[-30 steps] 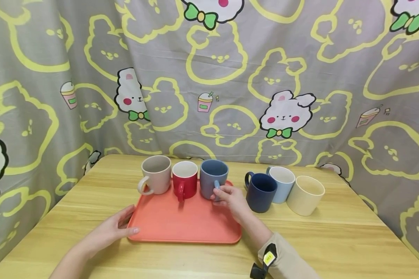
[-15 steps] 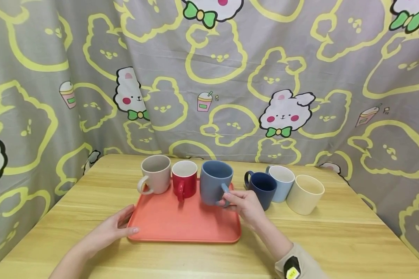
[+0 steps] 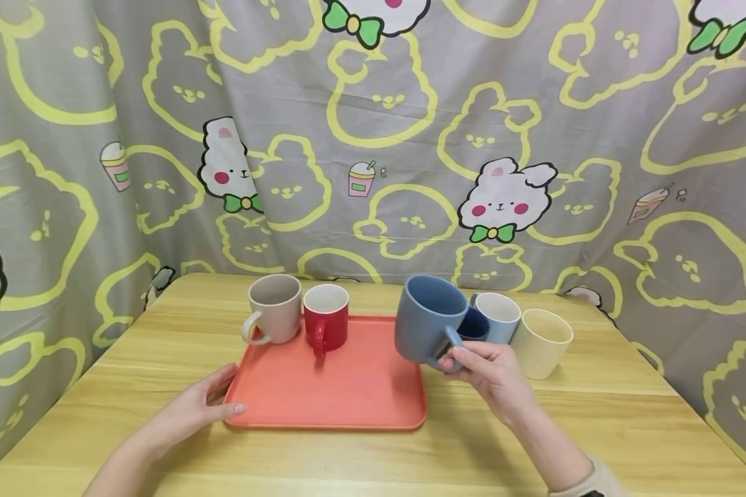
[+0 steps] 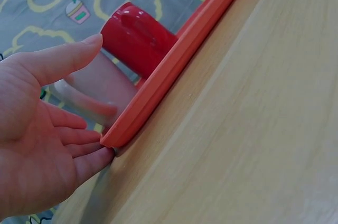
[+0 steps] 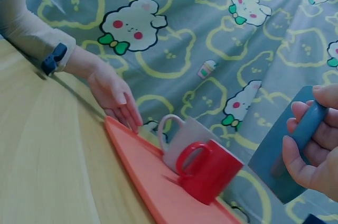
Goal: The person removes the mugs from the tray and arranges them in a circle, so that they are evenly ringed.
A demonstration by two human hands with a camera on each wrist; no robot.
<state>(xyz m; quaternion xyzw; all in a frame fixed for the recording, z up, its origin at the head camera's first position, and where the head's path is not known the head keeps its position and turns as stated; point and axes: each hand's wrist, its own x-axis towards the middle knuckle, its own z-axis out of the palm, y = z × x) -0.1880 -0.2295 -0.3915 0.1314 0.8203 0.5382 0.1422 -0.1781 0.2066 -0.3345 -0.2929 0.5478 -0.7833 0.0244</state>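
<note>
My right hand [image 3: 497,379] grips the handle of a grey-blue mug [image 3: 424,331], held tilted above the right edge of an orange-red tray [image 3: 348,393]. In the right wrist view, curled fingers and thumb close round that handle. Beside the tray's left edge is my left hand [image 3: 193,411], its thumb over the rim. The left wrist view shows its fingers [image 4: 87,163] relaxed, with fingertips right at the tray's corner. A beige mug [image 3: 286,321] and a red mug [image 3: 338,328] stand upright at the tray's back left.
Right of the tray, a navy mug [image 3: 474,326] is partly hidden behind the raised mug and right hand. Next to it stand a light blue mug [image 3: 505,330] and a cream mug [image 3: 537,352]. A patterned curtain [image 3: 398,159] hangs behind the wooden table [image 3: 572,428].
The right hand has lifted the grey-blue mug off the tray's back right and carried it rightward, tilting it. The left hand stays at the tray's left edge.
</note>
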